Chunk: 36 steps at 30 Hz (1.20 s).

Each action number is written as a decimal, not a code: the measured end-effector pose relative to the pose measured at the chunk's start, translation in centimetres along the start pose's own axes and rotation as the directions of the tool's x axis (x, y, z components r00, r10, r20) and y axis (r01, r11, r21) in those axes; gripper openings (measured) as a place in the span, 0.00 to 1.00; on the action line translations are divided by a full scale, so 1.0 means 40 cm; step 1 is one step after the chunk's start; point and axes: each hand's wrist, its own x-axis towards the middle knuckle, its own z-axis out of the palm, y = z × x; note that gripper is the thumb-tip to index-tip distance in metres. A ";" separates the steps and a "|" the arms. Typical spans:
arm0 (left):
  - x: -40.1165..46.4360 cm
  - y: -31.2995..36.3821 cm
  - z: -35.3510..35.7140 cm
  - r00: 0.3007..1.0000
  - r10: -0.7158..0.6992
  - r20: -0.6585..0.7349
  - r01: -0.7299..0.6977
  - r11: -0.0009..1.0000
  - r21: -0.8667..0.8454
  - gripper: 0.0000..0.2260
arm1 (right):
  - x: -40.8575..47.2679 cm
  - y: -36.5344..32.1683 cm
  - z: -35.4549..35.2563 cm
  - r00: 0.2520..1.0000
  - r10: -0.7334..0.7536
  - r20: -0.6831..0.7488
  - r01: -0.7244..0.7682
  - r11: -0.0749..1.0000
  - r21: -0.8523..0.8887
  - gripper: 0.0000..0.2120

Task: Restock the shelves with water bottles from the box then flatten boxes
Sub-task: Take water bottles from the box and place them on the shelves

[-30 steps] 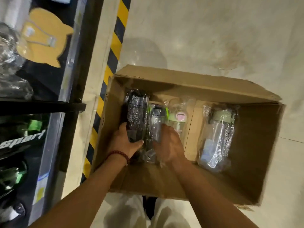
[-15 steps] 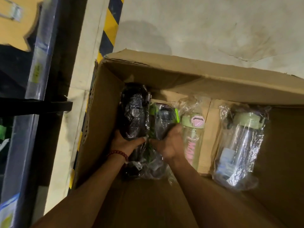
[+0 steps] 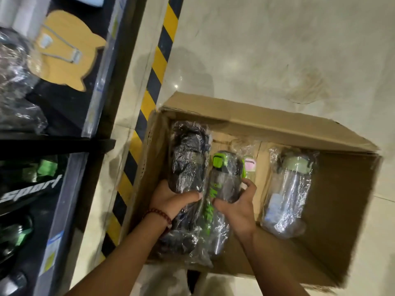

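Both bottles now higher, hands (image 3: pixel 210 202) gripping black bottle (image 3: pixel 188 159) and green-lidded bottle (image 3: pixel 226 178); lettering unreadable.

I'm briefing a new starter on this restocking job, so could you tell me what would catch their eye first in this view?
Most striking are the two hands inside the cardboard box on the floor: the left hand grips a black wrapped bottle, the right hand a grey bottle with a bright green lid. To their right a clear bottle with a pale green lid lies in the box, and a yellow-and-black hazard stripe runs along the shelf base on the left.
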 end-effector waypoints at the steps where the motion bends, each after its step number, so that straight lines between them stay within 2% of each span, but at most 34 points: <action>1: -0.035 0.013 -0.008 1.000 0.014 -0.017 -0.014 1.000 -0.012 0.39 | -0.028 -0.017 -0.014 1.000 -0.019 -0.016 0.019 1.000 -0.003 0.38; 4: -0.161 0.066 -0.030 0.997 0.070 -0.035 -0.072 0.997 -0.039 0.46 | -0.110 -0.084 -0.058 0.996 -0.065 -0.066 0.065 0.998 0.001 0.37; 8: -0.325 0.132 -0.078 0.991 0.128 -0.046 -0.132 0.986 -0.106 0.45 | -0.245 -0.222 -0.109 0.984 -0.158 -0.083 0.158 0.987 -0.012 0.38; 11: -0.461 0.177 -0.129 0.972 0.217 -0.088 -0.228 0.964 -0.140 0.45 | -0.368 -0.351 -0.141 0.972 -0.225 -0.067 0.228 0.973 0.040 0.36; 20: -0.908 0.323 -0.313 0.889 0.370 -0.271 -0.438 0.858 -0.268 0.33 | -0.746 -0.651 -0.190 0.913 -0.403 -0.061 0.405 0.914 0.014 0.40; 25: -1.198 0.348 -0.398 0.804 0.452 -0.386 -0.568 0.775 -0.275 0.43 | -0.989 -0.776 -0.216 0.862 -0.504 0.050 0.503 0.864 0.024 0.41; 28: -1.335 0.322 -0.422 0.764 0.480 -0.432 -0.618 0.737 -0.275 0.33 | -1.104 -0.817 -0.234 0.841 -0.528 0.115 0.524 0.849 0.071 0.45; 29: -1.372 0.307 -0.427 0.756 0.481 -0.443 -0.627 0.727 -0.280 0.32 | -1.136 -0.828 -0.240 0.827 -0.542 0.149 0.535 0.840 0.086 0.45; 33: -1.489 0.237 -0.425 0.721 0.458 -0.519 -0.658 0.687 -0.308 0.43 | -1.235 -0.849 -0.258 0.739 -0.599 0.308 0.597 0.794 0.111 0.40; 34: -1.505 0.216 -0.422 0.712 0.446 -0.543 -0.665 0.678 -0.315 0.40 | -1.257 -0.848 -0.261 0.711 -0.612 0.346 0.616 0.780 0.111 0.39; 36: -1.542 0.178 -0.414 0.685 0.420 -0.595 -0.682 0.656 -0.322 0.27 | -1.295 -0.839 -0.260 0.667 -0.622 0.411 0.642 0.759 0.108 0.38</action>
